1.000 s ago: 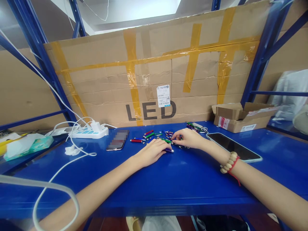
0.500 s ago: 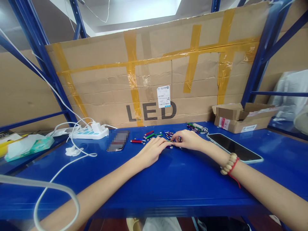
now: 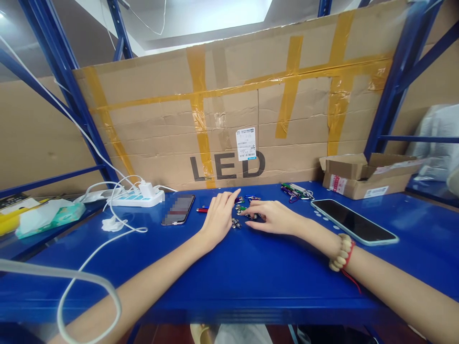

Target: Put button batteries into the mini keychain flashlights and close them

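A heap of small coloured keychain sticks lies on the blue shelf table, mostly hidden between my hands. My left hand lies flat over the left part of the heap, fingers stretched out and together, pointing away from me. My right hand rests on the right part of the heap, fingers curled over the pieces, which its fingertips touch. A red stick pokes out left of my left hand. A bead bracelet with a red cord is on my right wrist.
A dark phone lies left of the heap, a larger phone or tablet to the right. A second bunch of sticks sits behind. An open cardboard box, a power strip with white cables, a tissue pack and the "LED" cardboard wall surround the table.
My left hand has slid forward and up over the heap, covering sticks that were visible before. My right hand has drawn the pieces closer to the left hand.
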`<action>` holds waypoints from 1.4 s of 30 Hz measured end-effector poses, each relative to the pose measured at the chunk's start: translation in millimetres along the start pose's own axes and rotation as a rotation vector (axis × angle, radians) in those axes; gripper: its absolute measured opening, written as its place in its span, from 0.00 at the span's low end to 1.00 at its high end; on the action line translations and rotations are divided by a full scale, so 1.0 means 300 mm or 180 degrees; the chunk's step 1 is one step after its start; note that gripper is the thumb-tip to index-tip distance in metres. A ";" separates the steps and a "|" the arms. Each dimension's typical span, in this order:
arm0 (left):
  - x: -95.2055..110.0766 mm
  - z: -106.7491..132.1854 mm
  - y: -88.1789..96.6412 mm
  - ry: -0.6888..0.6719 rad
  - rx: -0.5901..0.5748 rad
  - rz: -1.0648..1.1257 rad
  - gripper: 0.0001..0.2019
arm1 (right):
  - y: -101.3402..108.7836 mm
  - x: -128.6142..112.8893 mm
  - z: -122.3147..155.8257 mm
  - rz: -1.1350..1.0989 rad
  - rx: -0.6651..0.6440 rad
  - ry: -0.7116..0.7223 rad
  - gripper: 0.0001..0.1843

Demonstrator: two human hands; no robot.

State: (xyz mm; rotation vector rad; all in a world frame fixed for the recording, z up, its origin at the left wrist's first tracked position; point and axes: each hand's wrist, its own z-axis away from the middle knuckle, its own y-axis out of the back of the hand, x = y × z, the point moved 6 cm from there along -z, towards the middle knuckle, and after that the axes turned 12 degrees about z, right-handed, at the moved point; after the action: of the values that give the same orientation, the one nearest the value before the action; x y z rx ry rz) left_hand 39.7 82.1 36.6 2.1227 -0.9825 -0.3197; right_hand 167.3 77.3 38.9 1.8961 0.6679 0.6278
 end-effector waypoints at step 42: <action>0.016 -0.001 0.019 -0.0002 0.0200 0.0182 0.13 | -0.037 -0.062 -0.005 -0.0009 -0.0155 0.0278 0.16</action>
State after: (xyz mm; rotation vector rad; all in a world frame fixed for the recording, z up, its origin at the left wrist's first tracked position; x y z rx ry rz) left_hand 40.0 76.5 41.5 2.1465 -1.0643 -0.2644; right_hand 151.1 69.4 27.0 1.8309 0.7048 0.7221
